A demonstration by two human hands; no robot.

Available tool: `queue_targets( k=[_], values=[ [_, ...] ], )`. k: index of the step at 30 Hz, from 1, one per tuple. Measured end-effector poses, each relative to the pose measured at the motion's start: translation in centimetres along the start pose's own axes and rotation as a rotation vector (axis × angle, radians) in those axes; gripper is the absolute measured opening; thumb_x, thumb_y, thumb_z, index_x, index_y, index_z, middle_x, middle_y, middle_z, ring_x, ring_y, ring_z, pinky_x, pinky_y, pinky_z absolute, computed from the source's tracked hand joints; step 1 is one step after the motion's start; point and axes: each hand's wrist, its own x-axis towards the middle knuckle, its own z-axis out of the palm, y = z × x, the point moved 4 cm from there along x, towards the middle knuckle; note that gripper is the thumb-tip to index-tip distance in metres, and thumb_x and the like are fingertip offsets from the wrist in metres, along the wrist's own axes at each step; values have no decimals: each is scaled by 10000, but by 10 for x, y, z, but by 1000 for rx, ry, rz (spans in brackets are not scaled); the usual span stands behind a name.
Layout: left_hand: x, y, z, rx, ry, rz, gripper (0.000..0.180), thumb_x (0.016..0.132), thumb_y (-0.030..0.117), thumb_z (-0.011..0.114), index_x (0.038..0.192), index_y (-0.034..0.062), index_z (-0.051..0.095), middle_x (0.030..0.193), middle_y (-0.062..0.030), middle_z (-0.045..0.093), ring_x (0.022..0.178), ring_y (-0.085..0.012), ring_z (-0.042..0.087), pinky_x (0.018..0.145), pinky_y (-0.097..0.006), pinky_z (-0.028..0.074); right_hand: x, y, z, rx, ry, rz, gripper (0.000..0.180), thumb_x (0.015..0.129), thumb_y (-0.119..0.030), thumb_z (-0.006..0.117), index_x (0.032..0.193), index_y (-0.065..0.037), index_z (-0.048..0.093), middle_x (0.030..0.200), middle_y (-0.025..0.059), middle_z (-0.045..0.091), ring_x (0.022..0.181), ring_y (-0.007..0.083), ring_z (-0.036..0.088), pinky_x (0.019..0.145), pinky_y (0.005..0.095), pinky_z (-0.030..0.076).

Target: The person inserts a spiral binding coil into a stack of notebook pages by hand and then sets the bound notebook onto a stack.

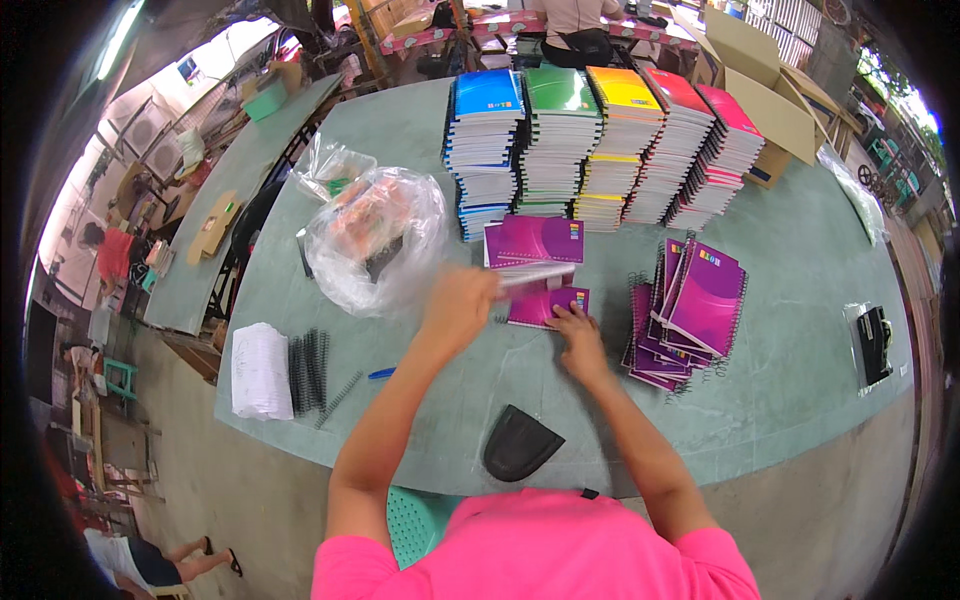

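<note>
My left hand is smeared by motion. Its fingers close on one end of a blurred notebook, of which mostly whitish page edges show. Below that, a small purple notebook lies on the table, and my right hand rests on its lower right corner with fingers stretched out. Just beyond, another purple notebook lies in front of the tall stacks. To the right of my right hand is a loose pile of purple spiral notebooks, some with wire coils sticking out.
Tall stacks of blue, green, yellow and red notebooks stand behind. Left are a clear plastic bag, white sheets and black coils. A black wedge-shaped object lies near me; an open carton stands back right.
</note>
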Motion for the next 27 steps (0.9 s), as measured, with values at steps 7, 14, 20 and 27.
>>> queue_targets(
  k=[7,14,20,27],
  values=[
    [-116,-18,77,-195,-263,-99,196,784,113,561,952,36,627,915,-168,625,888,-357,573,781,-436,450,3,-103,-53,261,234,-165,228,815,-148,597,1016,-45,632,982,159,637,932,317,600,838,408,451],
    [-146,-51,32,-283,-149,-248,189,805,190,598,899,27,618,899,-159,624,891,-342,574,771,-426,446,-16,-115,-1,198,-239,-171,124,737,-152,620,817,-59,605,806,118,628,789,303,606,693,428,448],
    [-210,-146,-19,445,-1,-656,153,798,165,608,871,31,593,844,-151,580,883,-337,549,763,-418,428,2,-105,-27,-53,-78,-183,118,681,-58,590,799,-71,591,806,107,614,805,285,584,705,401,429],
    [-174,-103,-8,241,233,-367,140,826,64,534,950,29,589,935,-178,574,914,-345,534,806,-424,424,9,-107,-17,113,-43,-155,163,747,-84,622,906,-52,602,816,117,611,814,306,574,735,418,430]
  ],
)
